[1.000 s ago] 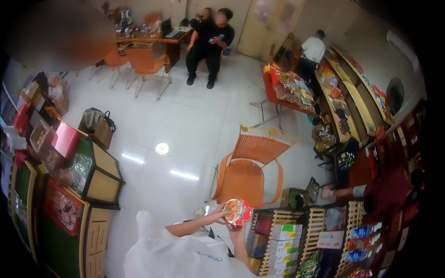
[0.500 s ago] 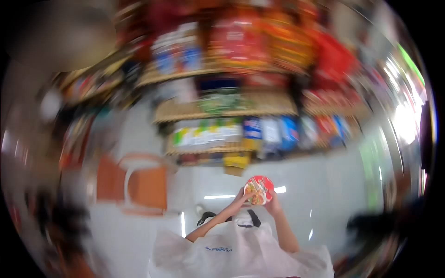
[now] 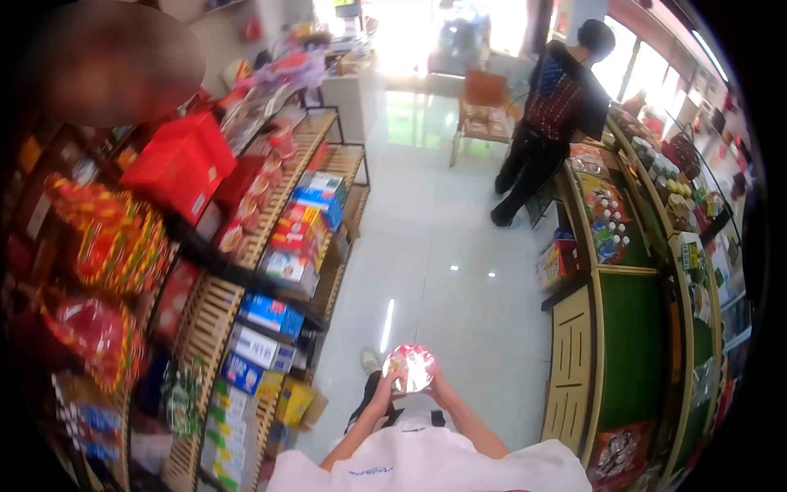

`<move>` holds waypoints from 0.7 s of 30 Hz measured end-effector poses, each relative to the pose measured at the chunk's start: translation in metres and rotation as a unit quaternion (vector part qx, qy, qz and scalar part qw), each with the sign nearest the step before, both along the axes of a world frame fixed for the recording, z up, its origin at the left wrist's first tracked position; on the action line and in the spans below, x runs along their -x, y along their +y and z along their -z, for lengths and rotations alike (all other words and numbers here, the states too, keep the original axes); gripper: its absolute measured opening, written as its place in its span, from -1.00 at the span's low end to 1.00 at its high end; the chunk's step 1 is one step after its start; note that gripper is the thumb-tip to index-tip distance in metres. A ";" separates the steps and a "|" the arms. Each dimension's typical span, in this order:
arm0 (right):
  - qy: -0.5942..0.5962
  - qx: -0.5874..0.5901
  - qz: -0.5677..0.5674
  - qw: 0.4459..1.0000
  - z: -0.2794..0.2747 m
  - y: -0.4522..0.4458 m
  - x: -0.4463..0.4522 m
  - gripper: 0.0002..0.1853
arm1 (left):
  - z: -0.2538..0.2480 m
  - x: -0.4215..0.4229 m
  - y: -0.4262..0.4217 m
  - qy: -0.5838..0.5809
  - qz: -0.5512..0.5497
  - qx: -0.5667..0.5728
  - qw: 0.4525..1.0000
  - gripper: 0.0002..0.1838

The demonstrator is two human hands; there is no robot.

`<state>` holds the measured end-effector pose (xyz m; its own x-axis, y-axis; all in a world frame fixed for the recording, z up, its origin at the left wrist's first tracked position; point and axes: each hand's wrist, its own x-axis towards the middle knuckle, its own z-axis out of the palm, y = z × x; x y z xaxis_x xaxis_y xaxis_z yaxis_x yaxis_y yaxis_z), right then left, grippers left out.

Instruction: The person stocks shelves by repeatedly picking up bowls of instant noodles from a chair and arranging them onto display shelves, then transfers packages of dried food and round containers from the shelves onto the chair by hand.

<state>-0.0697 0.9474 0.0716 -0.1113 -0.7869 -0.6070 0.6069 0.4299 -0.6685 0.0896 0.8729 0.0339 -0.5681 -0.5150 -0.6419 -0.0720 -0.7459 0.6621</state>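
A round red-and-white packaged tub [image 3: 412, 366] with a shiny lid is held in front of my chest. My left hand [image 3: 388, 386] grips its left side, fingers wrapped against the rim. On the opposite side my right hand [image 3: 439, 384] is closed on the tub's edge. Glare on the lid hides most of its print. Both hands are over the pale tiled floor, just beyond my white shirt [image 3: 434, 459].
Slatted shelves [image 3: 215, 316] with boxes and red packages [image 3: 188, 164] line the left. A green-topped display counter [image 3: 627, 328] with goods runs along the right. A person [image 3: 557, 111] stands beside it, near an orange chair [image 3: 485, 102].
The view has swung away from the seated people, then past the shelves, to an aisle with a standing person. The tub remains between both hands.
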 end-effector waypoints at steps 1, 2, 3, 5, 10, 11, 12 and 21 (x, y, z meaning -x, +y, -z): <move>0.004 0.007 0.010 1.000 -0.008 -0.026 0.000 -0.33 | -0.007 -0.002 -0.019 0.011 -0.028 -0.022 0.999 -0.44; 0.016 -0.003 -0.033 0.999 -0.015 -0.052 -0.002 -0.31 | -0.017 -0.006 -0.038 0.022 -0.059 -0.046 0.997 -0.43; 0.028 -0.015 -0.079 0.996 -0.018 -0.079 -0.003 -0.28 | -0.024 -0.011 -0.061 0.008 -0.057 -0.037 0.998 -0.42; 0.019 0.000 -0.128 0.992 -0.019 -0.135 -0.011 -0.27 | -0.025 -0.025 -0.111 0.005 -0.081 -0.042 0.996 -0.43; 0.100 -0.019 -0.254 0.962 -0.069 -0.256 -0.018 -0.22 | -0.051 -0.035 -0.231 0.078 -0.204 -0.005 0.976 -0.42; 0.101 -0.023 -0.253 0.962 -0.065 -0.275 -0.015 -0.22 | -0.049 -0.039 -0.256 0.079 -0.203 -0.010 0.976 -0.42; 0.118 -0.027 -0.246 0.962 -0.053 -0.292 -0.013 -0.22 | -0.042 -0.041 -0.280 0.035 -0.169 0.033 0.984 -0.42; 0.093 0.033 -0.197 0.975 -0.037 -0.409 -0.019 -0.34 | -0.041 -0.029 -0.382 -0.008 -0.263 0.189 0.946 -0.30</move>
<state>-0.0512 0.5384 0.1088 0.1038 -0.8275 -0.5518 0.2681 0.5576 -0.7856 0.1183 0.4909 0.0745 -0.1616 -0.9179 -0.3623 0.2299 -0.3920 0.8908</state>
